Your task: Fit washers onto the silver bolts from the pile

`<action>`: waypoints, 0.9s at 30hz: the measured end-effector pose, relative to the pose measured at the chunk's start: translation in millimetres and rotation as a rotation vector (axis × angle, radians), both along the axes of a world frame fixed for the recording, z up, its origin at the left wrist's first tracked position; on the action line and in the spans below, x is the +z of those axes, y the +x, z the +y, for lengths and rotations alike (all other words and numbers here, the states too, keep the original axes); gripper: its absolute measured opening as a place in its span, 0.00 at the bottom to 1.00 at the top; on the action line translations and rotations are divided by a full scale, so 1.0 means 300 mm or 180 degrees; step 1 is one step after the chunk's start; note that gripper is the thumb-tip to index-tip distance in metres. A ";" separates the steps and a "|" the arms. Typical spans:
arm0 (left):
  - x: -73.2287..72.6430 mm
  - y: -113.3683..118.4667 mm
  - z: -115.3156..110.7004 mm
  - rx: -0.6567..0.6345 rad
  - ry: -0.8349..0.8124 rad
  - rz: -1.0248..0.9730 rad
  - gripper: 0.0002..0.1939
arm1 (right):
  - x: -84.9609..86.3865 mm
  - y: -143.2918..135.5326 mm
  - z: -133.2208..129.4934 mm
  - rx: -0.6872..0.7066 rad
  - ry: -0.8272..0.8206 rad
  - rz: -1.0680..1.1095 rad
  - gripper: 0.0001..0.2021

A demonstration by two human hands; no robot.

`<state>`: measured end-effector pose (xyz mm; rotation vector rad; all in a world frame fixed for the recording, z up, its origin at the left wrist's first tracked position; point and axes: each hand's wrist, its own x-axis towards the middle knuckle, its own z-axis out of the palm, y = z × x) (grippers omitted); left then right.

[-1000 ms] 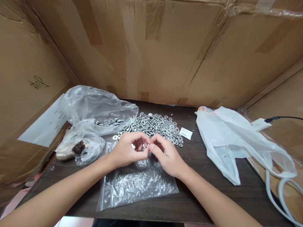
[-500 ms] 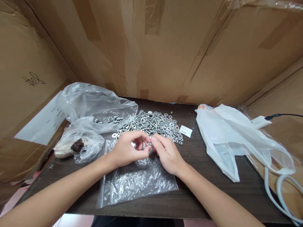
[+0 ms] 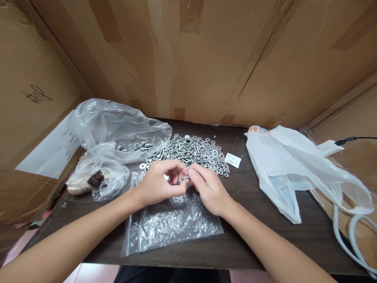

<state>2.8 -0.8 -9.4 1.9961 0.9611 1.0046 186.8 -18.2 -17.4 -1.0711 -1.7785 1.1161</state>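
Note:
My left hand and my right hand meet at their fingertips over a clear zip bag lying flat. Between thumb and fingers my left hand pinches a small metal bolt; my right fingertips close on its other end. The bolt is mostly covered by the fingers, so its details are hard to see. Just beyond the hands spreads a pile of bolts, with flat washers and nuts along its right side.
Left of the pile lies a large clear bag with bolts inside, and nearer, a smaller crumpled bag. A white label and a white plastic bag are on the right. Cardboard walls surround the dark table.
The view has shifted slightly. Both hands keep nearly the same pose at the bolt, with the fingertips a little closer around it.

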 end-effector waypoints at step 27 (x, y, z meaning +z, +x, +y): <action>0.009 -0.010 -0.004 0.0048 0.0223 0.0148 0.05 | -0.006 -0.002 0.005 0.0031 -0.0326 0.0072 0.23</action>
